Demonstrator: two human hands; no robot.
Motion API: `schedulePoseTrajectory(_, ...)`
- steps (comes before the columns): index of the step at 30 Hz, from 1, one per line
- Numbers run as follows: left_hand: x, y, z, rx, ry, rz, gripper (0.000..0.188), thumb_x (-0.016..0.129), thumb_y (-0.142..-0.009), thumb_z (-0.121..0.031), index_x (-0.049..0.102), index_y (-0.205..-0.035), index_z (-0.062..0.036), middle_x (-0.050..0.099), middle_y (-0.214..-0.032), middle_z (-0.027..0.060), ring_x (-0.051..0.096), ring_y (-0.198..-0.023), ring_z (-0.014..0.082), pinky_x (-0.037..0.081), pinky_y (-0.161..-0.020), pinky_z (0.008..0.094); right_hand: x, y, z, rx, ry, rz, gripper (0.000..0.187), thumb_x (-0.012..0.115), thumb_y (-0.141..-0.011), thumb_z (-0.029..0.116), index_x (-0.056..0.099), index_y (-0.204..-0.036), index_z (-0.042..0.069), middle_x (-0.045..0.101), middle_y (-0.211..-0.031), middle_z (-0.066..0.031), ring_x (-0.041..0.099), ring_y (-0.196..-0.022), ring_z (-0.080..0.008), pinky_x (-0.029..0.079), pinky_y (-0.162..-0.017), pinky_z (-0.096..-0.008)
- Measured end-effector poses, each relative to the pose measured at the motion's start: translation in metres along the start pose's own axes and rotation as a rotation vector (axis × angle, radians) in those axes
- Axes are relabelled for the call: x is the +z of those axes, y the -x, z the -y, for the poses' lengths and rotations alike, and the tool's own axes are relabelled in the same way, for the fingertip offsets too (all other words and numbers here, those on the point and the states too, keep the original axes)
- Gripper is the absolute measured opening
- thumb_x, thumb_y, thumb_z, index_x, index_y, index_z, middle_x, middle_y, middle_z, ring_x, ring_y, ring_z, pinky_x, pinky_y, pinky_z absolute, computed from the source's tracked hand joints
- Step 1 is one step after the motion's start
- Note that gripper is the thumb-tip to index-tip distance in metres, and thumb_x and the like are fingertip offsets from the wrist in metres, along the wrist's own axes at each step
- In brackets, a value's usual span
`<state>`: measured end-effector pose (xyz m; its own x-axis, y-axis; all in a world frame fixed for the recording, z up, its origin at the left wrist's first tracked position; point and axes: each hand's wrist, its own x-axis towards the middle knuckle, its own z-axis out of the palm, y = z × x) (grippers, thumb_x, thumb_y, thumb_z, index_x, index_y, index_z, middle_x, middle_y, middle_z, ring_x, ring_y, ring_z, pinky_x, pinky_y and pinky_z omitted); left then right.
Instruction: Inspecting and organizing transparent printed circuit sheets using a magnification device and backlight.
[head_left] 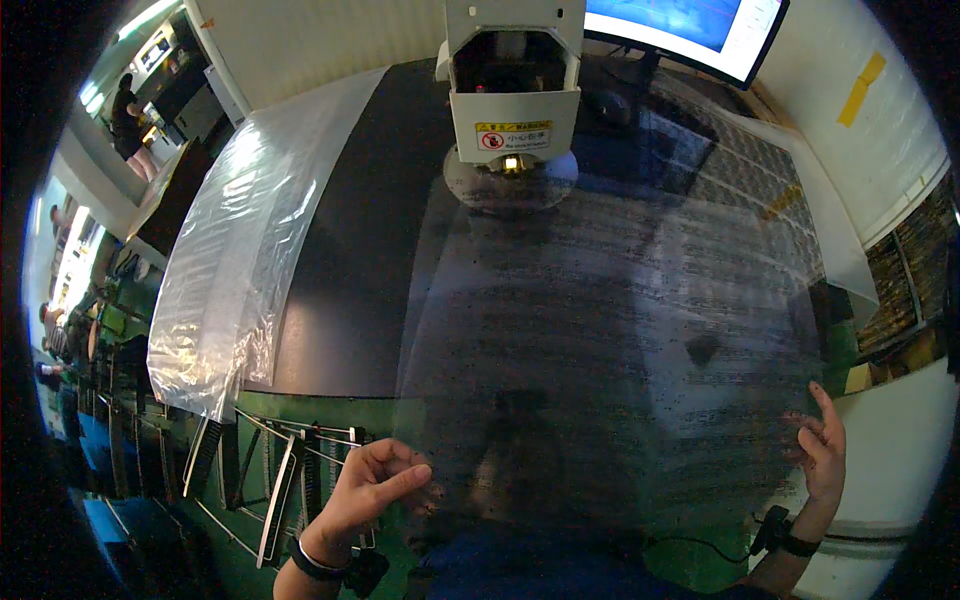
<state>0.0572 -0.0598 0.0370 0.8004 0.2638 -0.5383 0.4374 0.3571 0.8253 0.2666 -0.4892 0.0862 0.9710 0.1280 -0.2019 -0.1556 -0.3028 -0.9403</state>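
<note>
A large, thin, see-through film sheet [560, 330] with fine dark rows of print spreads across the dark tabletop and hangs over its front edge toward me. My left hand [375, 488] pinches the sheet's near left edge between thumb and bent fingers. At the near right edge my right hand [822, 455] grips the film too, its index finger stretched upward and the other fingers curled, partly seen through the sheet. The sheet's far part reaches under a pale machine head [515, 125] with a small glowing lamp above a round plate [510, 185].
Clear plastic sheeting [235, 250] covers the table's left side and drapes over its front corner. Behind the machine stand a lit monitor [690, 35] and a dark mouse [607, 108]. Metal racks [285, 480] stand on the green floor at left. Another person [128, 125] is far left.
</note>
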Motion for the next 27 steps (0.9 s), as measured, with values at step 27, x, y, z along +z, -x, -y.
schedulePoseTrajectory(27,-0.0043,-0.0051,0.0039,0.019,0.008,0.035,0.015,0.061,-0.079,-0.008,0.055,-0.087,0.0028,0.063,-0.072,0.0108,0.062,-0.062,0.0152,0.049,-0.052,0.0242,0.0026,-0.003,0.0024,-0.01,-0.022,0.0,0.068,0.058,-0.075,0.012,0.025,-0.133,0.005,0.059,-0.096,-0.0126,0.059,-0.072,-0.0105,0.05,-0.057,-0.0198)
